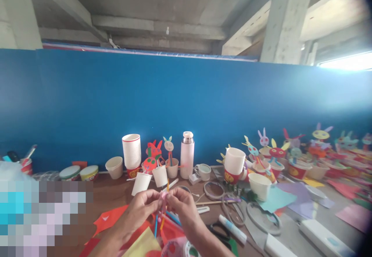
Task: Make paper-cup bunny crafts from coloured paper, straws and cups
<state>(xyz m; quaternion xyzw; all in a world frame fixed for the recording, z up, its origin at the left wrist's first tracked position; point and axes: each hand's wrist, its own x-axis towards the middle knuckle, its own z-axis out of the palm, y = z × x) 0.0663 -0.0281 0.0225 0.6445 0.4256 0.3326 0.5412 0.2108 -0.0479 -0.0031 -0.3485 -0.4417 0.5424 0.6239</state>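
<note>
While orange-red paper lies on the brown table, the left hand pinches a small pink piece above it with closed fingertips; the right hand, thumb and fingers likewise together, grips its other side, near black-handled scissors and a glue stick.

Paper cups look matt, the flask smooth, the ceiling bare concrete

Flask beyond your right hand
Cup stack to its left; scissors beside the glue stick to your right
</note>
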